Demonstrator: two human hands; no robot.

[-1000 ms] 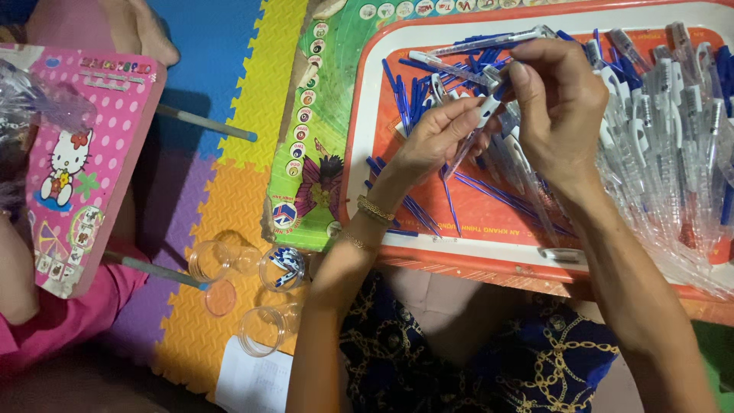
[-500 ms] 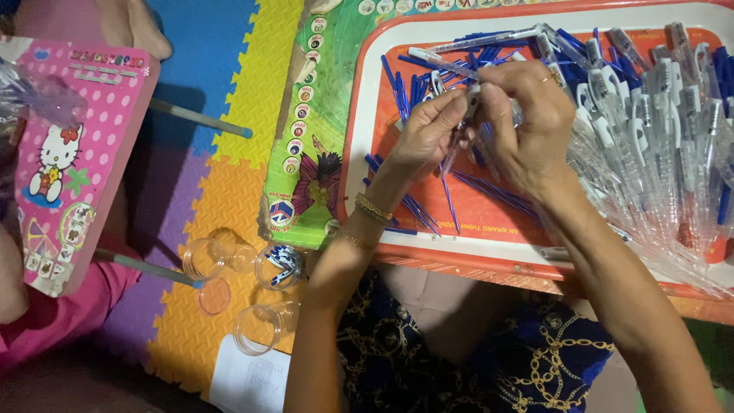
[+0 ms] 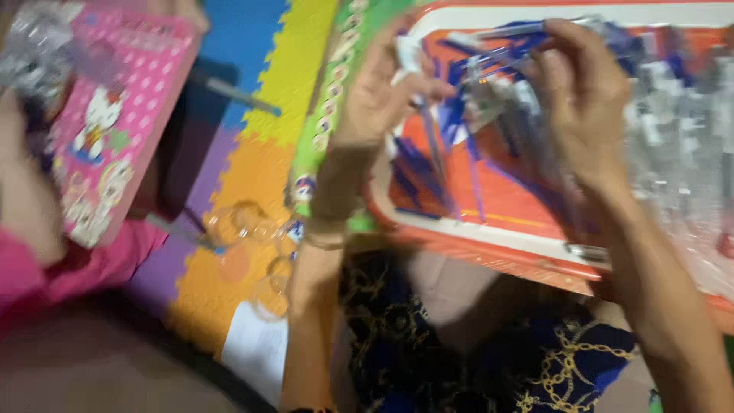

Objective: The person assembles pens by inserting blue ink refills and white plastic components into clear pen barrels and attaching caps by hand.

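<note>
**Both your hands raised over the orange tray, working pen parts**

The foam mat of blue, yellow, orange and purple tiles carries everything. Across its upper right part lies the orange tray with its white rim, the near edge just above your lap. A pink dotted booklet lies tilted at the mat's upper left corner, beside a pink sleeve belonging to another person.

In the tray, a heap of clear pen barrels fills the right end, and loose blue refills lie scattered over the left half.

Your left hand is above the tray's left edge, fingers curled closed around a small white-and-clear pen piece. Your right hand hovers over the tray's middle, fingers bent and pinching a thin clear pen near the tray's far edge. The frame is blurred, so you cannot tell exactly how the two parts meet.

Clear plastic rings sit on the orange tile near the mat's near edge, just left of your left wrist.
</note>
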